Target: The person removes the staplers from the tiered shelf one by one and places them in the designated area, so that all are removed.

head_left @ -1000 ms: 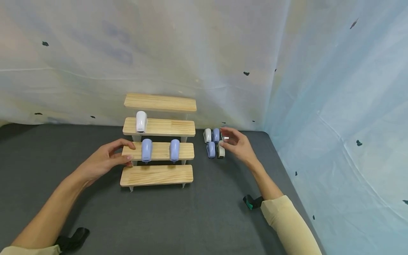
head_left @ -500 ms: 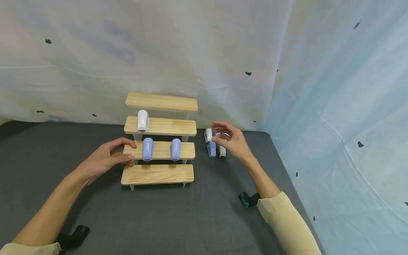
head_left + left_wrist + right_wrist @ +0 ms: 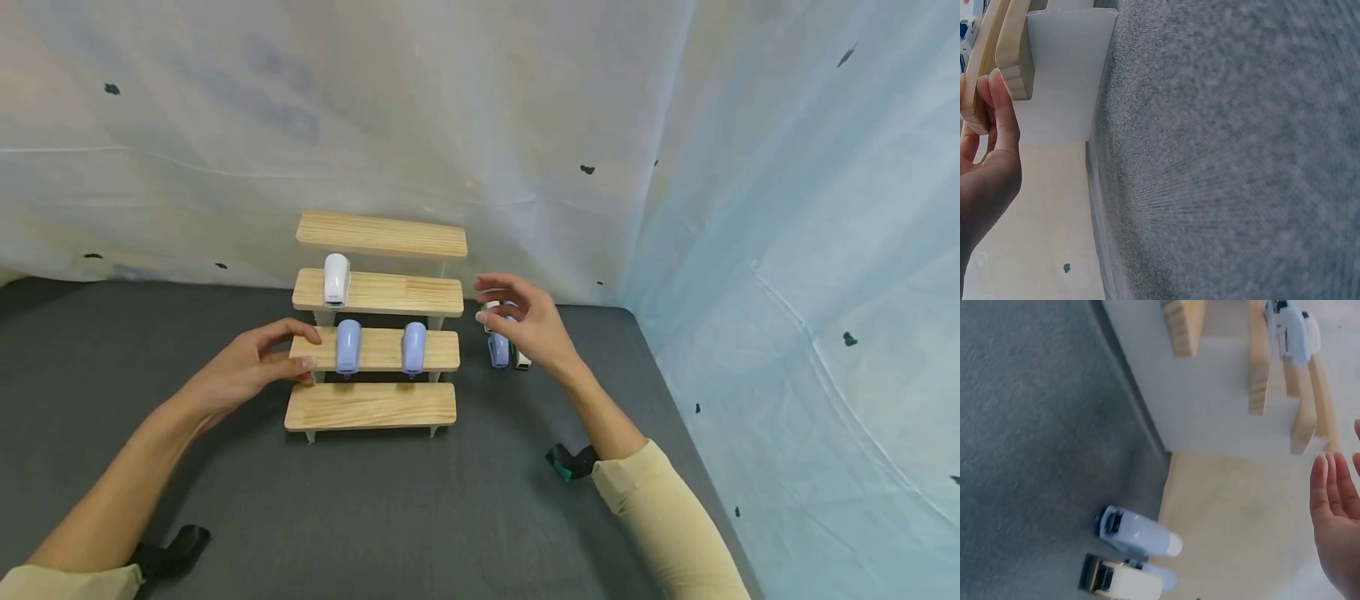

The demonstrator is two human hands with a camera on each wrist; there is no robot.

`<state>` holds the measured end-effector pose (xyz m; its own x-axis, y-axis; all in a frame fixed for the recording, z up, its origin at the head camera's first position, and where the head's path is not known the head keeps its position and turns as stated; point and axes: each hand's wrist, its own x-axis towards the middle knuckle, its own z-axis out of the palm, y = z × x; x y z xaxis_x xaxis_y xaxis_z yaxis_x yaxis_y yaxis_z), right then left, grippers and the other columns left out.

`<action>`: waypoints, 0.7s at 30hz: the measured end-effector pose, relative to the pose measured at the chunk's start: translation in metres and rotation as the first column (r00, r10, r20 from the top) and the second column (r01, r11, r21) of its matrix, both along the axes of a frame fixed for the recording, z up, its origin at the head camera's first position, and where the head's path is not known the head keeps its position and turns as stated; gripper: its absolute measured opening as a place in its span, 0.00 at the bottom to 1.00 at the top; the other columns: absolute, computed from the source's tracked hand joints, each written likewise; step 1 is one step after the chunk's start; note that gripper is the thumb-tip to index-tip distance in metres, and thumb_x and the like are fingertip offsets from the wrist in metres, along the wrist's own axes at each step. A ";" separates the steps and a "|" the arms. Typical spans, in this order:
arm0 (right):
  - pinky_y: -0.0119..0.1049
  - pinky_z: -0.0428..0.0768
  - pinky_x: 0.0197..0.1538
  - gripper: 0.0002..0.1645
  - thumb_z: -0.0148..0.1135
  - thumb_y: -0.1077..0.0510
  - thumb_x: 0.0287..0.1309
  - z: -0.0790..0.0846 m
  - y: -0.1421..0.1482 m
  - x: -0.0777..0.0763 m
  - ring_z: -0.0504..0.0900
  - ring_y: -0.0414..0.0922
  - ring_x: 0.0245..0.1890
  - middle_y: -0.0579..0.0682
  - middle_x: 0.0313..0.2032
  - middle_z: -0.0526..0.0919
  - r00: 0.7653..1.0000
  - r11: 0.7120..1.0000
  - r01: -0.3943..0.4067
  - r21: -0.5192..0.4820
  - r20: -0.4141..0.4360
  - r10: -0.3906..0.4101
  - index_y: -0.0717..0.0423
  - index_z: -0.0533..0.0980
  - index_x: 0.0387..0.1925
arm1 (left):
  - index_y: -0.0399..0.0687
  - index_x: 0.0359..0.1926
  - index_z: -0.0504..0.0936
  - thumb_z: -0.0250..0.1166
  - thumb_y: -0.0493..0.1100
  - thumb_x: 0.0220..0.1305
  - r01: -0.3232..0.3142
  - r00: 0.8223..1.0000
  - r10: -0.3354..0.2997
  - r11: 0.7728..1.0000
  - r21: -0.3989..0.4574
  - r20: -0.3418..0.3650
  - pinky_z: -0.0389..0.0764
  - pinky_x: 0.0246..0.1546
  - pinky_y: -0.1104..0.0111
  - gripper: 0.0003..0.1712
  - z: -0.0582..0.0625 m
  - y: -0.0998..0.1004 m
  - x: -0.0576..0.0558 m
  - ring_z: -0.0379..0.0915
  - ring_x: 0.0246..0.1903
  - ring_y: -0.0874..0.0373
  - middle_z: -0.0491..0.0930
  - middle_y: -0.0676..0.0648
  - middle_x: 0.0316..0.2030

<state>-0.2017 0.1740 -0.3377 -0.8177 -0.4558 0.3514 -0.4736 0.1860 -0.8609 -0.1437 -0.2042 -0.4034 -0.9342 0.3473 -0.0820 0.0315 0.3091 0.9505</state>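
Note:
My left hand point(image 3: 251, 362) grips the left end of a wooden display stand point(image 3: 375, 293). In the left wrist view, its fingers pinch a board's edge point(image 3: 975, 115). My right hand point(image 3: 528, 325) hovers above the small staplers right of the stand, thumb and fingers bent and apart, with nothing visible between them. Under it show a blue stapler point(image 3: 498, 350), a beige stapler point(image 3: 522, 360) and part of a white stapler point(image 3: 491, 306). On the stand are a white stapler point(image 3: 337, 279) and two blue staplers, one left point(image 3: 348, 346) and one right point(image 3: 413, 346).
The stand's top tier point(image 3: 381, 233) and bottom tier point(image 3: 371, 407) are bare. A dark grey cloth point(image 3: 375, 517) covers the table. Pale curtains hang at the back point(image 3: 465, 100) and on the right point(image 3: 787, 375).
My right hand has moved left and slightly up, from the right side of the stapler group to over its left side. My left hand keeps its grip on the stand.

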 end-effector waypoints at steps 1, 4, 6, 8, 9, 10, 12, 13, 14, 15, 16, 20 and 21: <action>0.44 0.80 0.54 0.28 0.63 0.75 0.59 -0.002 -0.001 -0.001 0.77 0.60 0.56 0.65 0.56 0.76 1.000 1.000 0.001 0.000 -0.007 -0.001 0.71 0.70 0.62 | 0.40 0.61 0.68 0.63 0.45 0.71 -0.001 1.000 0.001 1.000 0.002 0.000 0.81 0.42 0.63 0.24 0.000 0.000 0.000 0.81 0.37 0.52 0.70 0.38 0.52; 0.44 0.79 0.55 0.28 0.64 0.72 0.60 -0.006 -0.004 -0.003 0.78 0.55 0.56 0.64 0.57 0.77 1.000 1.000 -0.003 -0.001 -0.030 0.003 0.68 0.71 0.62 | 0.40 0.61 0.68 0.63 0.45 0.71 -0.003 1.000 0.003 1.000 0.010 0.001 0.81 0.42 0.62 0.23 -0.001 0.000 0.000 0.82 0.37 0.52 0.69 0.37 0.52; 0.43 0.79 0.54 0.28 0.65 0.72 0.60 -0.005 -0.008 -0.001 0.78 0.55 0.56 0.64 0.57 0.77 0.999 1.000 -0.014 -0.004 -0.046 0.014 0.68 0.71 0.62 | 0.40 0.61 0.68 0.63 0.45 0.72 -0.001 1.000 0.001 1.000 0.016 -0.002 0.81 0.42 0.62 0.23 -0.001 0.000 0.000 0.82 0.36 0.52 0.70 0.37 0.51; 0.43 0.80 0.54 0.28 0.66 0.71 0.60 -0.003 -0.012 0.000 0.78 0.54 0.55 0.62 0.56 0.78 0.998 1.000 -0.029 -0.010 -0.059 0.028 0.66 0.72 0.62 | 0.40 0.61 0.68 0.63 0.45 0.72 0.003 1.000 -0.003 1.000 0.020 -0.006 0.81 0.42 0.62 0.23 -0.001 0.001 0.000 0.82 0.36 0.52 0.70 0.37 0.51; 0.43 0.80 0.53 0.28 0.66 0.71 0.60 -0.002 -0.014 0.000 0.78 0.54 0.55 0.62 0.56 0.78 0.997 0.999 -0.039 -0.017 -0.064 0.038 0.66 0.72 0.61 | 0.41 0.61 0.68 0.62 0.45 0.72 0.004 1.000 -0.004 1.000 0.020 -0.007 0.81 0.42 0.62 0.23 -0.002 0.001 0.000 0.82 0.36 0.52 0.70 0.37 0.50; 0.43 0.80 0.53 0.28 0.66 0.71 0.59 -0.001 -0.016 0.001 0.79 0.54 0.54 0.61 0.56 0.78 0.997 0.999 -0.047 -0.021 -0.066 0.046 0.66 0.72 0.61 | 0.40 0.61 0.68 0.62 0.45 0.72 0.005 1.000 -0.005 1.000 0.021 -0.008 0.81 0.42 0.62 0.23 -0.002 0.001 0.000 0.82 0.36 0.51 0.71 0.37 0.50; 0.45 0.80 0.53 0.28 0.66 0.72 0.59 0.000 -0.021 0.001 0.79 0.55 0.54 0.61 0.56 0.78 0.996 0.997 -0.065 -0.034 -0.066 0.063 0.66 0.72 0.61 | 0.41 0.60 0.69 0.63 0.45 0.72 0.004 1.000 -0.004 1.000 0.021 -0.011 0.82 0.41 0.62 0.23 -0.002 0.001 0.000 0.82 0.36 0.51 0.71 0.37 0.49; 0.46 0.79 0.53 0.28 0.66 0.72 0.58 0.001 -0.024 0.001 0.79 0.56 0.54 0.61 0.56 0.78 0.995 0.996 -0.072 -0.042 -0.065 0.069 0.66 0.72 0.61 | 0.41 0.60 0.69 0.63 0.46 0.72 0.002 1.000 -0.002 1.000 0.019 -0.011 0.82 0.41 0.62 0.23 -0.002 0.001 0.000 0.82 0.36 0.51 0.71 0.38 0.50; 0.48 0.79 0.54 0.29 0.66 0.73 0.58 0.001 -0.026 0.001 0.79 0.57 0.54 0.62 0.56 0.78 0.995 0.996 -0.081 -0.047 -0.064 0.078 0.67 0.72 0.61 | 0.41 0.60 0.69 0.63 0.46 0.72 0.002 1.000 -0.002 1.000 0.017 -0.012 0.82 0.41 0.62 0.23 -0.001 0.001 -0.001 0.82 0.36 0.51 0.71 0.38 0.50; 0.49 0.79 0.54 0.29 0.66 0.73 0.58 0.001 -0.029 0.001 0.78 0.58 0.54 0.63 0.56 0.78 0.994 0.995 -0.089 -0.052 -0.064 0.085 0.67 0.72 0.62 | 0.41 0.60 0.69 0.63 0.46 0.72 0.002 1.000 -0.002 1.000 0.015 -0.014 0.82 0.41 0.62 0.23 -0.001 0.001 -0.001 0.82 0.36 0.51 0.70 0.38 0.50; 0.50 0.79 0.54 0.30 0.66 0.73 0.58 0.001 -0.031 0.001 0.78 0.59 0.54 0.63 0.57 0.77 0.994 0.994 -0.093 -0.053 -0.067 0.090 0.67 0.71 0.62 | 0.41 0.60 0.69 0.63 0.47 0.71 0.002 1.000 -0.001 1.000 0.012 -0.015 0.82 0.41 0.62 0.23 -0.001 0.001 -0.001 0.82 0.37 0.51 0.70 0.38 0.50; 0.55 0.78 0.55 0.30 0.65 0.75 0.57 0.008 -0.043 0.006 0.77 0.63 0.55 0.67 0.57 0.76 0.992 0.993 -0.110 -0.050 -0.061 0.107 0.72 0.70 0.62 | 0.42 0.60 0.69 0.63 0.47 0.71 0.001 1.000 -0.001 1.000 0.002 -0.015 0.81 0.42 0.63 0.23 0.000 0.001 0.000 0.82 0.37 0.51 0.69 0.38 0.51; 0.55 0.78 0.55 0.30 0.65 0.75 0.57 0.012 -0.046 0.009 0.77 0.63 0.55 0.68 0.57 0.76 0.993 0.993 -0.110 -0.046 -0.055 0.108 0.73 0.69 0.61 | 0.42 0.60 0.69 0.63 0.48 0.71 0.001 1.000 -0.001 1.000 0.002 -0.014 0.81 0.43 0.63 0.23 0.000 0.001 0.000 0.82 0.37 0.51 0.69 0.38 0.52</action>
